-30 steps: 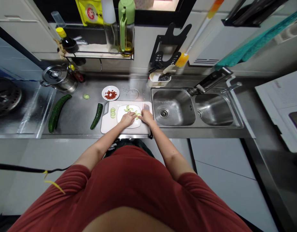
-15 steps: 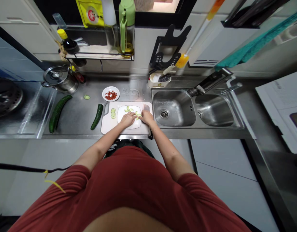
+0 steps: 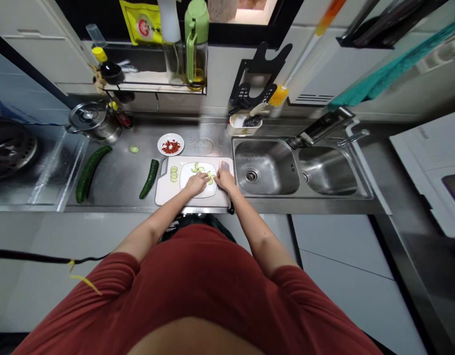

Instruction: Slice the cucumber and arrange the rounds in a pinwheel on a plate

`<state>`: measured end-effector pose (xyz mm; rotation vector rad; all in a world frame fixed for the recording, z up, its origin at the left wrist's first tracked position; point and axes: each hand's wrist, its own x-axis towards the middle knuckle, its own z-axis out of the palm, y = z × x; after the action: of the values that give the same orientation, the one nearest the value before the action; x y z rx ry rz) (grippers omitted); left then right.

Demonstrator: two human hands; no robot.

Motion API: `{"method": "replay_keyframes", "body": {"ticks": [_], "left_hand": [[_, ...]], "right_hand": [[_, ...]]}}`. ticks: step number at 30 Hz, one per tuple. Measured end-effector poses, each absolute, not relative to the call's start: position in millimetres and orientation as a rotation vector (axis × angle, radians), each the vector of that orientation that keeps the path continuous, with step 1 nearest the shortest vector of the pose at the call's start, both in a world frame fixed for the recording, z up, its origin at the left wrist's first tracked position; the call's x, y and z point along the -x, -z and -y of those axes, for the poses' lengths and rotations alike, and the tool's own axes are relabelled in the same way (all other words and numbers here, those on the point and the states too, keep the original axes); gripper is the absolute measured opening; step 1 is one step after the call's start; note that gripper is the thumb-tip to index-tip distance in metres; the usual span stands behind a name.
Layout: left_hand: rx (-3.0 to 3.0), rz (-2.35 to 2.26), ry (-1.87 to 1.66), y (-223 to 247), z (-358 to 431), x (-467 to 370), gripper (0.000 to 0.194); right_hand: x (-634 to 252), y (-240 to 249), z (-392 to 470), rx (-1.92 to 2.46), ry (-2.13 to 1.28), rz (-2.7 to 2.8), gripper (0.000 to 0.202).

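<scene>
On a white cutting board (image 3: 168, 197) lies a white square plate (image 3: 188, 190) with several pale green cucumber slices (image 3: 197, 166) set out on it. My left hand (image 3: 197, 184) reaches over the plate, its fingertips together at a slice (image 3: 210, 179) on the right side. From the other side my right hand (image 3: 224, 180) pinches at the same small group of slices, which the fingers partly cover. A knife (image 3: 230, 203) lies along the board's right edge, beneath my right hand, its dark handle toward me. More slices (image 3: 173, 173) are stacked in a column left of the plate.
A cut cucumber (image 3: 149, 179) lies left of the board, a whole one (image 3: 89, 172) farther left. A cucumber end (image 3: 134, 149) and a small plate (image 3: 161, 151) of chopped red pieces sit behind. A steel pot (image 3: 96, 125) stands back left; a double sink (image 3: 266, 167) is right.
The view has shifted very slightly. Both hands stay over the right side of the plate, with only small finger movement at the cucumber slices.
</scene>
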<state>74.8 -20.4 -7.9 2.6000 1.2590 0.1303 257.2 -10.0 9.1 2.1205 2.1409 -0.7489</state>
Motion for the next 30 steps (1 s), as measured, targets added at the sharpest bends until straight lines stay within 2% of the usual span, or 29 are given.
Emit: {"method": "replay_keyframes", "body": {"ticks": [15,23,30], "left_hand": [[-2.447,-1.371,-0.081,-3,20,-82,0.036],[-2.209,-1.521,-0.206,1,16,-83,0.036],[-2.308,-1.529,-0.209,1,31,-81,0.036]], "right_hand": [[-259,-3,11,-2.141,0.708,-2.178,0.022],[-259,-9,20,-2.219,0.701,-2.218,0.029],[-254,-13,31,-2.198,0.622,-2.317,0.033]]}}
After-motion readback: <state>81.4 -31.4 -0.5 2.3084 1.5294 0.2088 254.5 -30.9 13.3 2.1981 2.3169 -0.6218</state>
